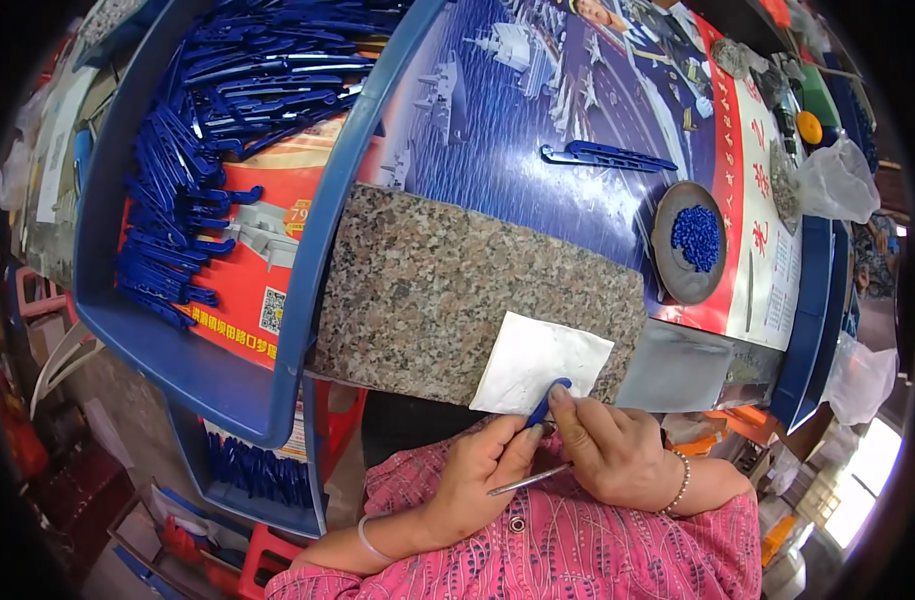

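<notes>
Both hands meet over the near edge of a white pad (543, 355), which lies on a speckled granite slab (448, 280). Between them is a slim blue plastic piece (544, 405). My left hand (478, 478) pinches its lower end with thumb and fingers. At the upper end, the thumb and fingertips of my right hand (623, 455) close on it. A thin metal rod-like tool (528, 481) sticks out from under my right hand, pointing left; its other end is hidden. The piece's exact kind cannot be made out.
A large blue tray (323, 225) at left holds many slim blue pieces (193, 150). Several more lie together (608, 157) on the poster-covered table. A round dish (673, 279) of small blue beads (697, 238) stands right. Below left is another blue tray (318, 505).
</notes>
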`<state>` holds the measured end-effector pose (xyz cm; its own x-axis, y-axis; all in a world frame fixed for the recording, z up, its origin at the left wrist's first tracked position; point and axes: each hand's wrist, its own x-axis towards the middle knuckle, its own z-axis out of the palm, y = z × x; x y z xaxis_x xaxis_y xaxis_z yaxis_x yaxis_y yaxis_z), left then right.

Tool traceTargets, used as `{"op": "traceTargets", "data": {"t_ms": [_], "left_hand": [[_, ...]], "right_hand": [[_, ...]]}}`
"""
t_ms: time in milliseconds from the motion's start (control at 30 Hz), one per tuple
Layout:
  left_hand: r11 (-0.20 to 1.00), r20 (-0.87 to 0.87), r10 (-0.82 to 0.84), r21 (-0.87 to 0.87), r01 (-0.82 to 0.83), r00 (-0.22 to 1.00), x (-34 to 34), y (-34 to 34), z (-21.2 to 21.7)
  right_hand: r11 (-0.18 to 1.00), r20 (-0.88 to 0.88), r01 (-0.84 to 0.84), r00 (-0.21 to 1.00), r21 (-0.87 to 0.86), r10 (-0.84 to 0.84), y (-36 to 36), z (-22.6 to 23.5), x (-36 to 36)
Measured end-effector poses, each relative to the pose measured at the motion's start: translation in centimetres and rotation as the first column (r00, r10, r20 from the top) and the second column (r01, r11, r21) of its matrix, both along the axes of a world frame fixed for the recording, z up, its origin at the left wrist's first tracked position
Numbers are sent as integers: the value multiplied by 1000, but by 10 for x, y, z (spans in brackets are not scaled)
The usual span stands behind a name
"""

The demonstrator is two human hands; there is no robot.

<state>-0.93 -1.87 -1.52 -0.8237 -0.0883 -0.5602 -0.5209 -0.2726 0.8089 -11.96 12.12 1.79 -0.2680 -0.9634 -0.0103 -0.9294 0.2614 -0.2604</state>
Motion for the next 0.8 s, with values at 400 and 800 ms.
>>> {"op": "traceTargets", "data": {"t_ms": [400,800], "left_hand": [[748,154,21,653,-118,988,3,-10,-2],[235,195,-112,958,-164,974,19,-8,-1]], "right_hand": [[766,758,638,461,78,-461,19,2,17],[696,943,636,-219,332,-249,12,5,36]]}}
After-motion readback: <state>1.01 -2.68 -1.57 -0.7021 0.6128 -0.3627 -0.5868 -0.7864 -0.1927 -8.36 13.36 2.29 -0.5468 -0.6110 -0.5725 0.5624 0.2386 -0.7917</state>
